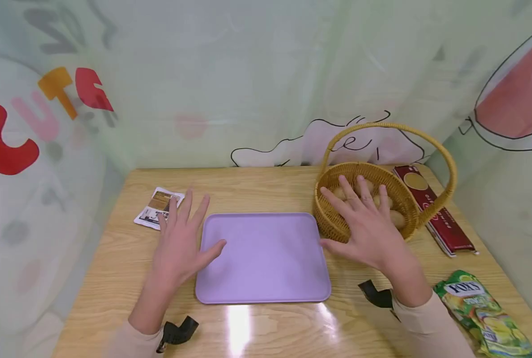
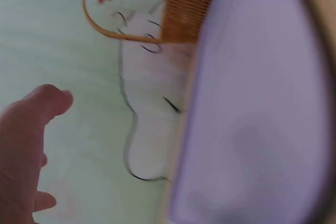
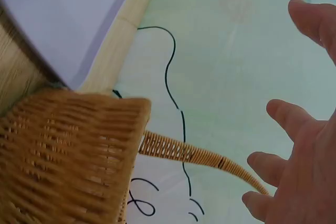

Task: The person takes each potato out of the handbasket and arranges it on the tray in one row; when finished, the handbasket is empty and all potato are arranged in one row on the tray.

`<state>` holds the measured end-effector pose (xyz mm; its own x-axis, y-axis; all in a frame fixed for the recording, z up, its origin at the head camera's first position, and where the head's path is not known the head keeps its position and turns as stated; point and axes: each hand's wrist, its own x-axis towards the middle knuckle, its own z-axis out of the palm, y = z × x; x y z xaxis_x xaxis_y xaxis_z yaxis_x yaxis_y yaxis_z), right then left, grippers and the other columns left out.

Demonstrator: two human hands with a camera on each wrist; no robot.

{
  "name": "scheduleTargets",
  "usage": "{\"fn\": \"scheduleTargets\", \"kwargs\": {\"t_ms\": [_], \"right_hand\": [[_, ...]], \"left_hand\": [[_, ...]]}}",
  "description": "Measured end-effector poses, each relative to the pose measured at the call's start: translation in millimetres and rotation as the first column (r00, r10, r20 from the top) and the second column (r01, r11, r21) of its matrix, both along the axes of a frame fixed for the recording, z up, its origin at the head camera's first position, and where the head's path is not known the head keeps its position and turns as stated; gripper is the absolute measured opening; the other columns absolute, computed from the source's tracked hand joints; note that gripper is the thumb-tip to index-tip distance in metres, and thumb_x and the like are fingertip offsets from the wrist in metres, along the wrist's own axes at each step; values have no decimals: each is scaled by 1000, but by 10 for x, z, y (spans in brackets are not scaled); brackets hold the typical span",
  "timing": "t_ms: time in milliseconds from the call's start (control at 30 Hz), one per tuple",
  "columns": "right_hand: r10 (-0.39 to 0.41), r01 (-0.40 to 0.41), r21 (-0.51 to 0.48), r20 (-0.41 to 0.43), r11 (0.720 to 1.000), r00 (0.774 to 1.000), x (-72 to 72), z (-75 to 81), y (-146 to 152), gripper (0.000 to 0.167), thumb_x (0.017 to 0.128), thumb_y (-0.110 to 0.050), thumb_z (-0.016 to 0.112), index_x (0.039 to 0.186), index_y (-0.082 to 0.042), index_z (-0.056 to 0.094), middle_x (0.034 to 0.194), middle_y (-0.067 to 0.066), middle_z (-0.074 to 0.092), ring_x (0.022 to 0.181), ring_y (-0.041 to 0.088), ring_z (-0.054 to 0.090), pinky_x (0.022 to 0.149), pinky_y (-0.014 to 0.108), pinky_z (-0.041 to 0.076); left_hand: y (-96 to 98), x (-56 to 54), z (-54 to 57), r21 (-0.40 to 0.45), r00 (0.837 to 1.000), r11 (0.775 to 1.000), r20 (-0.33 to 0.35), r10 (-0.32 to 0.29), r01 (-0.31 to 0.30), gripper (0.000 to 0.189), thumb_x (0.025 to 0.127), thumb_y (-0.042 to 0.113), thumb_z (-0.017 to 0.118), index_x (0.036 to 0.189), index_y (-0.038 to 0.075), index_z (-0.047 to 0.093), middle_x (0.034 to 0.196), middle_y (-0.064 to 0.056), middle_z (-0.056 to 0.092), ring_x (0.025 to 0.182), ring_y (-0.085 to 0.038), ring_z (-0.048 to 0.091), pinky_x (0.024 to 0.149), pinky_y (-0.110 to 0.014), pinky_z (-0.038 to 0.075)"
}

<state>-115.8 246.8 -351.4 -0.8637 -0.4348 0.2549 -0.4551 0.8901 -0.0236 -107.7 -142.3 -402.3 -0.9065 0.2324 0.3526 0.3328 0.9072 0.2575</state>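
Tabletop (image 1: 261, 191): one tray (image 1: 263, 258), one basket (image 1: 330, 221), two hands (image 1: 180, 248) (image 1: 371, 228) (fingers (image 1: 346, 188) spread).

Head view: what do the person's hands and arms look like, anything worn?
Left hand and right hand are bare, no gloves or rings visible. Pale beige long sleeves cover both forearms. A small, angular black piece sits at each wrist's inner side; no readable markings.

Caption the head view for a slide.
Left hand and right hand hover, spread, near a purple tray and wicker basket.
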Motion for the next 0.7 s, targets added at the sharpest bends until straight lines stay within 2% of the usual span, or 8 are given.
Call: {"fn": "scheduleTargets", "kwargs": {"t_ms": [200,367,533,700], "right_hand": [[-32,32,-20,15,999,999,-56,9,156,95,78,-68,62,156,-33,20,161,11,11,145,41,6,108,68,-4],[-49,52,-56,52,997,997,-140,50,239,95,79,-65,64,156,-31,20,160,13,14,144,43,11,109,68,3],[-64,74,-84,109,994,992,-224,65,312,94,80,-63,63,156,-29,20,159,15,17,143,44,14,108,69,5],[-74,82,-80,103,993,992,-324,92,375,93,80,-61,64,156,-25,23,157,19,23,141,45,19,106,71,11]], "left_hand": [[-14,-12,-421,199,999,980,53,3,-13,94,81,47,69,155,13,24,156,-22,23,136,-52,26,104,-69,25],[-35,-22,-645,302,996,953,86,-29,1,93,82,40,70,155,9,22,153,-23,30,137,-42,32,109,-55,30],[-27,-18,-775,340,990,940,126,-65,18,88,83,35,71,152,4,28,149,-20,38,136,-36,38,109,-49,31],[-17,-2,-825,357,989,934,144,-44,-11,83,80,30,73,148,1,36,140,-22,49,127,-41,45,106,-51,36]]}}
